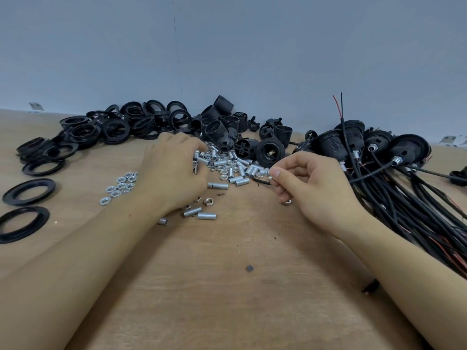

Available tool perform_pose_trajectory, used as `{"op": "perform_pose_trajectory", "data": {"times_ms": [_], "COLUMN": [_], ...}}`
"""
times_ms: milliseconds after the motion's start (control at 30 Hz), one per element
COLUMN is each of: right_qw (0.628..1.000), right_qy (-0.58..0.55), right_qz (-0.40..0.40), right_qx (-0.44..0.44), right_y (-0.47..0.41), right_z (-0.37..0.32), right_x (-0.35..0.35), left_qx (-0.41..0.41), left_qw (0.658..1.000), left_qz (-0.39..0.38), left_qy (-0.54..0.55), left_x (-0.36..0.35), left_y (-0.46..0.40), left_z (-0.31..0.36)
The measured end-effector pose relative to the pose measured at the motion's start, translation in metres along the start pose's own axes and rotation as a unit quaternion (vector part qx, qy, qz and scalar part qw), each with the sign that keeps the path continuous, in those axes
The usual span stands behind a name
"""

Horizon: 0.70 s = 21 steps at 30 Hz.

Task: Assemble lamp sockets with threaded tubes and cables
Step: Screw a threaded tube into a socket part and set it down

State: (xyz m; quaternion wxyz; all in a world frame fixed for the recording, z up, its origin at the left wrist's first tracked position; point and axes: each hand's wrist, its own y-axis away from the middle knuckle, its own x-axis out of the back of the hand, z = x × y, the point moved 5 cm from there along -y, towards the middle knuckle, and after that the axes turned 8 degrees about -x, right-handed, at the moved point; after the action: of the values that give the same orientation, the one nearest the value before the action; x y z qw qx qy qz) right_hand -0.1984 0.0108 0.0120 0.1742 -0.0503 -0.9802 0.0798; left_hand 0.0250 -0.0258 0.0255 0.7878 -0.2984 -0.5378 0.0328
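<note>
A heap of short silver threaded tubes (227, 165) and hex nuts lies mid-table. My left hand (174, 170) reaches into its left side with fingers curled down among the tubes; what they hold is hidden. My right hand (308, 180) pinches a small silver threaded tube (271, 173) between thumb and forefinger, with the end of a black cable (260, 181) sticking out below it. Loose black lamp sockets (269, 151) lie just behind the heap.
Black threaded rings (113, 127) are piled at the back left, two more (29, 192) near the left edge. A small group of nuts (121, 185) lies left of my left hand. Assembled sockets with black cables (394, 193) fill the right side. A grey wall stands behind.
</note>
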Motion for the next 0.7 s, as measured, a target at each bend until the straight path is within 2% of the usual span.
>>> {"op": "perform_pose_trajectory", "data": {"times_ms": [133,267,367,433,600,700], "right_qw": [1.000,1.000,1.000,1.000,1.000,0.999], "right_qy": [0.012,0.019,0.019,0.021,0.028,0.027], "right_qz": [0.009,0.008,0.003,-0.001,-0.004,-0.007], "right_qx": [-0.001,0.000,0.001,0.004,0.013,0.015], "right_y": [0.000,0.001,0.001,0.002,0.002,0.003], "right_z": [0.000,-0.001,-0.002,-0.002,-0.003,-0.003], "right_x": [0.000,-0.001,-0.002,-0.004,-0.004,-0.005], "left_qx": [0.038,0.084,0.042,0.015,0.042,0.046], "left_qw": [0.999,0.995,0.994,0.994,0.996,0.996], "left_qz": [0.016,-0.046,-0.077,-0.086,0.045,0.026], "left_qy": [-0.021,-0.018,0.063,0.070,0.071,0.067], "left_x": [0.007,-0.006,-0.017,-0.021,-0.011,-0.014], "left_y": [-0.006,-0.008,-0.011,-0.014,-0.019,-0.019], "left_z": [-0.026,-0.046,-0.043,-0.041,-0.044,-0.044]}}
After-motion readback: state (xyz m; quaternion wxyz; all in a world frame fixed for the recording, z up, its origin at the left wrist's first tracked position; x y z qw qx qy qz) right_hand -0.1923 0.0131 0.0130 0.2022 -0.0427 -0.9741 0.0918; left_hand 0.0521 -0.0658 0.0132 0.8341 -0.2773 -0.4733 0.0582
